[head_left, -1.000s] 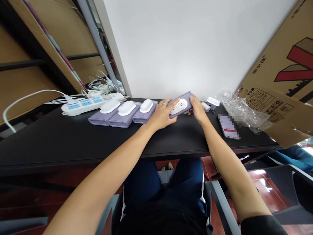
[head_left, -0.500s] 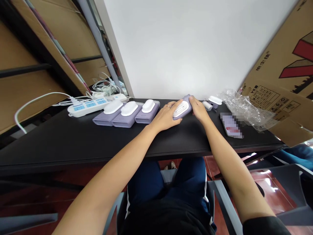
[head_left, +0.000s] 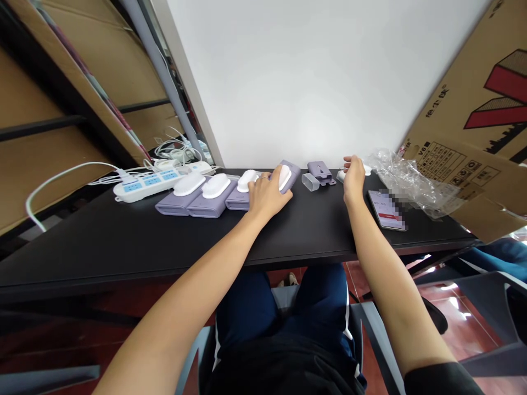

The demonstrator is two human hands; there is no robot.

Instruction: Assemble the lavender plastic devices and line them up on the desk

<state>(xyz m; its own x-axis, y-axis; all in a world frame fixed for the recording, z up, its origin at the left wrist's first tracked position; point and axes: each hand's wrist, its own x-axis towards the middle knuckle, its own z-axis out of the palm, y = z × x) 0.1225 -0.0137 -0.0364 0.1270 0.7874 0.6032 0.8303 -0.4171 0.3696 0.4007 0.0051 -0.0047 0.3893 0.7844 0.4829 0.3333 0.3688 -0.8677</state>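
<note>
L hand (head_left: 269, 198) is at ctr of frame, over the near part of a purple case (head_left: 291, 168) w/ a white oval pad (head_left: 285, 176) on top; fingers lie on its L side, thumb on its R, but can't tell if they're clamped. That case sits at R end of a row, tilted toward upper R, w/ three similar cases (head_left: 207, 210) to its L, each w/ a white pad. R hand (head_left: 354, 178), right of ctr, is raised w/ fingers curled; can't tell if it grips anything. Btwn the hands, nr the wall: a small purple holder (head_left: 318, 168) & clear cap (head_left: 310, 182). Just R of R hand: a white piece (head_left: 366, 169), partly hidden, then a crumpled plastic bag (head_left: 407, 176); phone (head_left: 387, 211) below, on the black table (head_left: 164, 247). Power strip (head_left: 154, 181) w/ white cables at mid-L; cardboard box (head_left: 473, 137) upper R.
</note>
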